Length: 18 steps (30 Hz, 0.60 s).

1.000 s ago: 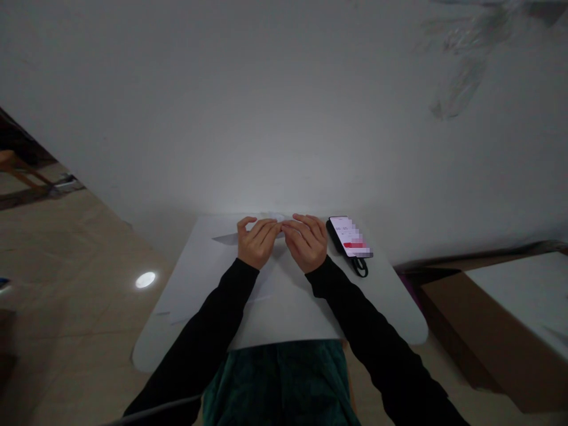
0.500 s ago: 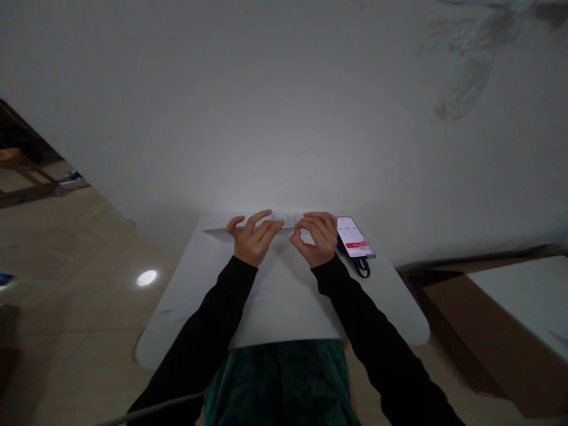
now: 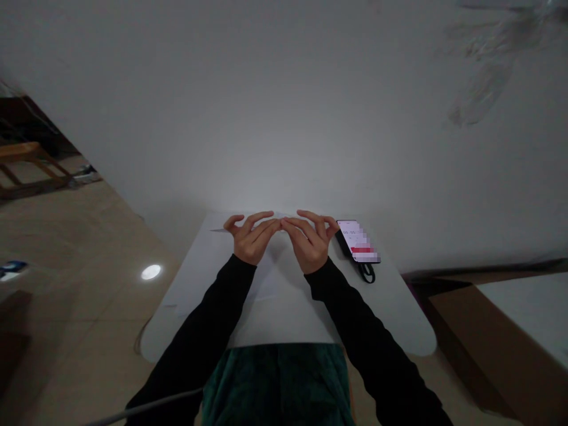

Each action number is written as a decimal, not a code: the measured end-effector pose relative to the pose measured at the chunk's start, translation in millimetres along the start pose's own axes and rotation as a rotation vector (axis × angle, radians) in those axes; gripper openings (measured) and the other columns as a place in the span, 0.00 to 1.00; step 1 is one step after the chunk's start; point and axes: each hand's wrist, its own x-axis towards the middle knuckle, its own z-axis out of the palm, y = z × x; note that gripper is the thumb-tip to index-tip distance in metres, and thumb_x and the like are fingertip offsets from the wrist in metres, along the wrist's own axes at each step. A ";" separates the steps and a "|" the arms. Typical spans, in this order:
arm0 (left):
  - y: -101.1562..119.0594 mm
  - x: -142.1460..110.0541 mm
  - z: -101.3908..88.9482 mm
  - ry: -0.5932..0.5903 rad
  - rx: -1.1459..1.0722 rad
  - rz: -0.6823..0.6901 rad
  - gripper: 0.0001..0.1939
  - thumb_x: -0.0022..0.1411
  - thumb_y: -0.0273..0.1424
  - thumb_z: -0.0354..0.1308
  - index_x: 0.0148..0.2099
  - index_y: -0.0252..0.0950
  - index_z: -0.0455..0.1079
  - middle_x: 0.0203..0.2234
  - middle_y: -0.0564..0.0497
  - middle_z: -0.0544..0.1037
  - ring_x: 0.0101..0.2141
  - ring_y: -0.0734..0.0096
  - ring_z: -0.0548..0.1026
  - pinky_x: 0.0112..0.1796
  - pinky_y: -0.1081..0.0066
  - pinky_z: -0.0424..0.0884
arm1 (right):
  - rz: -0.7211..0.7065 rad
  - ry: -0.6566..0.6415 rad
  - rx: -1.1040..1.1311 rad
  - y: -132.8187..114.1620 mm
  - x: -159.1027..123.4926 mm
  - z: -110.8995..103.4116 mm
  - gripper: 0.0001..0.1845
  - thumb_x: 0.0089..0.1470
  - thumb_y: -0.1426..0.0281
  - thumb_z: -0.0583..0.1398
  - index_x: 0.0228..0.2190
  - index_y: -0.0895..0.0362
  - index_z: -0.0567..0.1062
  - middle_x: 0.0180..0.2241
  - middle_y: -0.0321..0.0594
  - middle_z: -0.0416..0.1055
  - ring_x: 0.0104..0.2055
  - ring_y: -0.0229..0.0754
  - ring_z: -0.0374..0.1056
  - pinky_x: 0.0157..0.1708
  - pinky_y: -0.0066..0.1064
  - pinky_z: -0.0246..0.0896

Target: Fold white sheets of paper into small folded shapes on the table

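Observation:
My left hand [image 3: 255, 239] and my right hand [image 3: 309, 242] lie palm down at the far end of a white paper sheet [image 3: 266, 290]. Their fingertips meet on a narrow folded strip of paper [image 3: 284, 225] that runs sideways along the far edge. Whether the hands grip the strip or only press on it is hidden. Both black sleeves reach in from the bottom corners. Just right of my right hand is a black smartphone [image 3: 358, 241], its screen pixelated with a red bar.
The paper lies on a white rounded table [image 3: 399, 313]. A black cable [image 3: 367, 273] trails from the phone. A brown cardboard box with a white top [image 3: 497, 349] stands at right. Beige floor tiles and a wooden stool [image 3: 26, 163] show at left.
My two hands have moved back together, closing the gap between them at the fold. The whole view has drifted slightly, with the table and phone shifting a little right.

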 end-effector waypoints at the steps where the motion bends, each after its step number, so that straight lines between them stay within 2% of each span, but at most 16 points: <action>1: 0.0 -0.5 1.3 0.004 -0.011 -0.024 0.10 0.63 0.27 0.58 0.43 0.48 0.73 0.34 0.56 0.82 0.44 0.63 0.77 0.51 0.52 0.46 | 0.008 0.008 -0.019 0.6 0.1 1.1 0.08 0.58 0.71 0.60 0.39 0.47 0.76 0.36 0.32 0.79 0.50 0.43 0.69 0.52 0.43 0.43; 9: -7.1 3.7 6.4 0.071 0.065 -0.061 0.10 0.63 0.26 0.56 0.44 0.45 0.73 0.32 0.55 0.82 0.36 0.66 0.77 0.48 0.55 0.53 | -0.046 0.108 -0.063 15.5 17.4 -3.8 0.07 0.58 0.74 0.60 0.30 0.51 0.75 0.29 0.28 0.78 0.41 0.38 0.72 0.48 0.40 0.42; 15: -4.7 13.5 0.2 0.008 0.046 0.057 0.14 0.58 0.28 0.60 0.47 0.47 0.72 0.32 0.55 0.81 0.36 0.64 0.77 0.48 0.55 0.57 | -0.052 0.045 -0.084 19.1 19.6 -8.0 0.06 0.58 0.72 0.60 0.35 0.49 0.76 0.29 0.29 0.77 0.37 0.37 0.71 0.46 0.40 0.44; 18: 3.4 21.0 -1.4 -0.002 0.039 0.033 0.11 0.58 0.28 0.59 0.43 0.45 0.73 0.32 0.56 0.82 0.34 0.65 0.77 0.45 0.56 0.60 | -0.054 0.027 -0.051 13.8 16.9 -6.9 0.08 0.59 0.72 0.59 0.38 0.48 0.75 0.30 0.28 0.77 0.39 0.37 0.70 0.47 0.41 0.45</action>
